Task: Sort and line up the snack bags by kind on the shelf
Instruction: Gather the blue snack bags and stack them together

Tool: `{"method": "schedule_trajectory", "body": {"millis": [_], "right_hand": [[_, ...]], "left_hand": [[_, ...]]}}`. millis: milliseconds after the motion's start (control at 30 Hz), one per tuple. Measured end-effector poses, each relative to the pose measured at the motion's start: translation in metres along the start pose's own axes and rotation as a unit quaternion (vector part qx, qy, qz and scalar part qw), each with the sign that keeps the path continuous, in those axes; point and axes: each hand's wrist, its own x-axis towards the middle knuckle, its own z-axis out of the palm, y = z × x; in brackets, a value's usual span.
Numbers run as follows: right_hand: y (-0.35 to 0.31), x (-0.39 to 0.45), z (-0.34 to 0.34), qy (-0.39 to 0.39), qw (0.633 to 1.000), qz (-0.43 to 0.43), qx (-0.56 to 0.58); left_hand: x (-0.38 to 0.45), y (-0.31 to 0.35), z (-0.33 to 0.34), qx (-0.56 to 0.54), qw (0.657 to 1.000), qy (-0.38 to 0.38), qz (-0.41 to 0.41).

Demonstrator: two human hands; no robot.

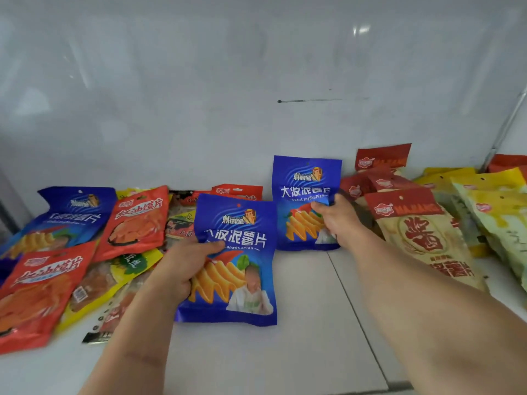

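While the left hand (185, 266) grips one blue bag (236, 260) at centre, the right hand (332, 216) pinches another blue bag (302, 195) at one o'clock — likely light, crinkly, slippery; hold edges, not puffed middles.

Both forearms bare, no sleeves; left hand (185, 263), right hand (338, 215) ungloved.

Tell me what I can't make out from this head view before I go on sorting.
- Dark bags, head view: mostly covered by the left hand and its blue bag.
- Upright blue bag: right edge hidden by the right hand.
- Red bag: cut off at left edge.
- Yellow bags: cut off at right edge, print blurred.
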Motion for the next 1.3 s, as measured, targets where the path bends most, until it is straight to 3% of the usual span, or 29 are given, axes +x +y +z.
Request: {"method": "schedule_trajectory", "body": {"millis": [267, 433, 600, 800, 967, 1167, 1300], "right_hand": [[0.004, 0.024, 0.006, -0.036, 0.998, -0.029, -0.035], [0.001, 0.033, -0.002, -0.032, 0.999, 0.0, -0.02], [-0.014, 0.028, -0.01, -0.016, 0.998, 0.059, 0.0], [-0.002, 0.022, -0.01, -0.023, 0.999, 0.03, 0.0], [0.014, 0.028, -0.006, 0.002, 0.997, -0.042, -0.057], [0.026, 0.038, 0.0, 0.04, 0.987, -0.069, -0.139], [0.023, 0.036, 0.001, 0.045, 0.982, -0.076, -0.17]], "left_hand": [[-0.001, 0.005, 0.036, -0.01, 0.999, -0.043, -0.01], [0.002, 0.003, 0.076, 0.005, 0.998, -0.062, 0.008], [0.018, -0.003, 0.12, 0.055, 0.998, -0.007, 0.043], [0.026, -0.011, 0.154, 0.134, 0.984, 0.059, 0.098], [0.033, -0.016, 0.161, 0.146, 0.981, 0.069, 0.107], [0.043, -0.014, 0.152, 0.295, 0.944, 0.095, 0.117], [0.049, -0.011, 0.149, 0.324, 0.934, 0.093, 0.116]]}}
